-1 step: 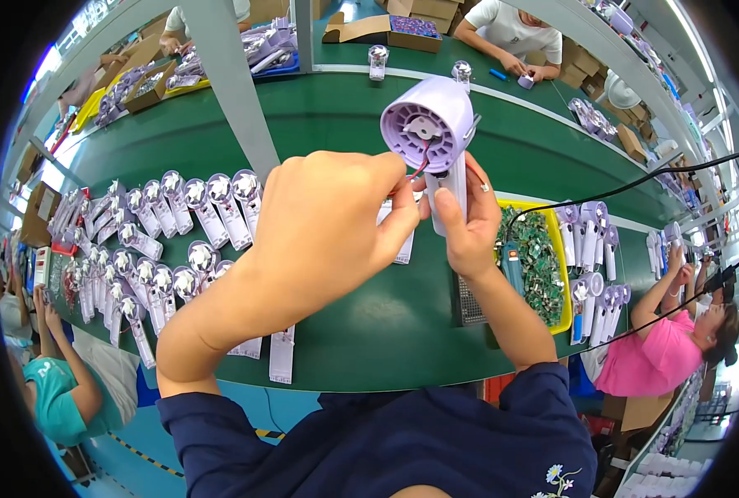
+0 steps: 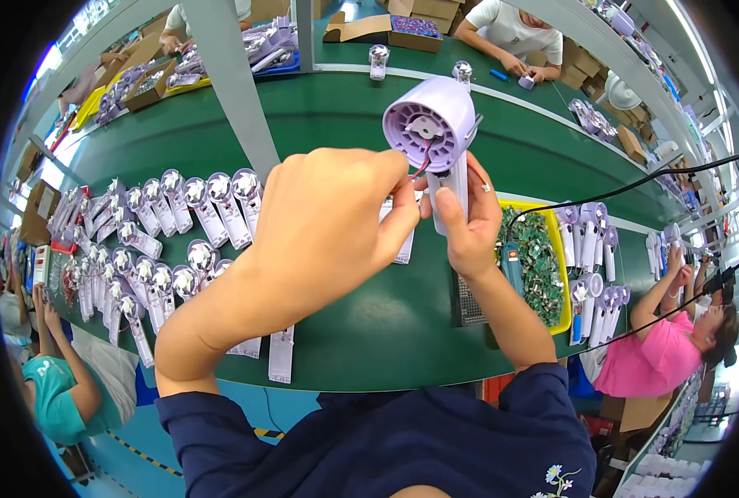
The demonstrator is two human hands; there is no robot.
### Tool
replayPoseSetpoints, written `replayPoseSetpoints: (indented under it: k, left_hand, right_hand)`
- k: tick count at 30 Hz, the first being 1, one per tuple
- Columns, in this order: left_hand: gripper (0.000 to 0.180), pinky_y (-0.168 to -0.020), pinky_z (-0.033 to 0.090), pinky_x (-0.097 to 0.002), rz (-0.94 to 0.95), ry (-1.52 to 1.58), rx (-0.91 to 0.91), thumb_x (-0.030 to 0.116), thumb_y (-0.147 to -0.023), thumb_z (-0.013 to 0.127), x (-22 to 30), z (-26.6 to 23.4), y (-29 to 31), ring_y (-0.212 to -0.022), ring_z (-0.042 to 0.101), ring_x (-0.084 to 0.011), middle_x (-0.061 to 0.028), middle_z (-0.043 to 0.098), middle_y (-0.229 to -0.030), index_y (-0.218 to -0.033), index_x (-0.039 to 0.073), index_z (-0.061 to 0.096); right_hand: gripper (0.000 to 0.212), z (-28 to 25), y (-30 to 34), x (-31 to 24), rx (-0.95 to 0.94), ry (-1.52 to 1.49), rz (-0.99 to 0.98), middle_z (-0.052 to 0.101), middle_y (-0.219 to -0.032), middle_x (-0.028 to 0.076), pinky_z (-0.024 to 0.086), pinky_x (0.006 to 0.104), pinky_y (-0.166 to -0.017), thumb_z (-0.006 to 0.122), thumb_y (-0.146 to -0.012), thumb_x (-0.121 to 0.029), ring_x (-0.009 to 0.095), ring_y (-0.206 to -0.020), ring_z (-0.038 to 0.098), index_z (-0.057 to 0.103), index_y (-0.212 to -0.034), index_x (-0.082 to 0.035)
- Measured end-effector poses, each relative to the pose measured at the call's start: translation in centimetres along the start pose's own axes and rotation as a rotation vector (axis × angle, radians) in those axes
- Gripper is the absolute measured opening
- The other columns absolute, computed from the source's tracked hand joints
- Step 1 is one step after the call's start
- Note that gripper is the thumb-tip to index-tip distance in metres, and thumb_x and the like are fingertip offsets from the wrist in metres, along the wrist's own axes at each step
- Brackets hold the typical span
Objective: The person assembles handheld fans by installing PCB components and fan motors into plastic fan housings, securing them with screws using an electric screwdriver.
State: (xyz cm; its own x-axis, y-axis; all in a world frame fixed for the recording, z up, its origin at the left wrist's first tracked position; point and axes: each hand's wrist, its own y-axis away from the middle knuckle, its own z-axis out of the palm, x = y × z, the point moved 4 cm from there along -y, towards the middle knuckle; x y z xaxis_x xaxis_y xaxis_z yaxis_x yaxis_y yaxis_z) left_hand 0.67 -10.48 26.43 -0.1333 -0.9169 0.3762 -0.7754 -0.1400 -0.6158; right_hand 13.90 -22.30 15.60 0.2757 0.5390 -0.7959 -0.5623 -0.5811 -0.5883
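Note:
My right hand (image 2: 470, 228) holds up a lavender handheld fan (image 2: 432, 124), its fingers wrapped round the handle and the thumb along the front. The round fan head is uppermost, its open end toward me, showing inner ribs and a pale motor mount. Thin red and dark wires (image 2: 424, 166) run out of the head toward the handle. My left hand (image 2: 328, 207) is closed in a pinch at these wires, just left of the handle. Its fingertips are partly hidden, and the wire ends are hard to make out.
Rows of fan bodies (image 2: 220, 207) cover the green table (image 2: 369, 332) at left. At right sits a yellow tray (image 2: 565, 274) of circuit boards with a teal corded tool (image 2: 512, 266). A black cable (image 2: 635, 178) crosses above. Metal posts (image 2: 232, 83) rise ahead; co-workers sit around.

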Motion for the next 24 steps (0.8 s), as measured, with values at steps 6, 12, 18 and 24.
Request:
replayPoseSetpoints:
  k: [6, 12, 18, 24]
  left_hand:
    - [0.006, -0.050, 0.042, -0.0323, -0.014, 0.032, 0.094, 0.005, -0.077, 0.070, -0.4, -0.3, -0.1, -0.055, 0.057, -0.0232, -0.0084, 0.057, -0.065, -0.082, 0.003, 0.066]
    - [0.010, -0.052, 0.044, -0.0335, 0.089, -0.088, 0.204, 0.007, -0.075, 0.074, -1.0, 0.1, 0.3, -0.060, 0.058, -0.0243, -0.0060, 0.058, -0.072, -0.081, 0.005, 0.066]
    - [0.012, -0.053, 0.046, -0.0354, 0.113, -0.169, 0.215, 0.005, -0.074, 0.072, -0.5, 0.6, 0.4, -0.065, 0.060, -0.0254, -0.0049, 0.056, -0.074, -0.081, 0.007, 0.063]
    - [0.011, -0.056, 0.048, -0.0356, 0.094, -0.029, 0.240, 0.000, -0.079, 0.069, -1.7, 2.3, 1.0, -0.067, 0.062, -0.0277, -0.0090, 0.061, -0.079, -0.087, 0.004, 0.064]
  right_hand:
    - [0.053, -0.1, -0.2, 0.2, -0.008, 0.010, 0.001, 0.062, -0.116, 0.018, 0.051, 0.0269, -0.073, 0.059, -0.097, -0.013, 0.016, -0.091, 0.062, 0.038, -0.142, 0.005]
    - [0.054, 0.5, -0.1, 0.3, 0.020, -0.099, 0.092, 0.060, -0.118, 0.018, 0.051, 0.0278, -0.067, 0.059, -0.096, -0.014, 0.019, -0.094, 0.063, 0.037, -0.142, 0.005]
    - [0.053, 1.5, -0.3, 0.1, 0.069, -0.008, 0.046, 0.059, -0.121, 0.018, 0.051, 0.0274, -0.067, 0.058, -0.097, -0.012, 0.018, -0.094, 0.062, 0.037, -0.142, 0.006]
    - [0.051, 1.3, 0.5, 0.8, 0.018, -0.005, 0.056, 0.059, -0.124, 0.015, 0.052, 0.0265, -0.073, 0.058, -0.096, -0.007, 0.017, -0.101, 0.062, 0.039, -0.142, 0.005]
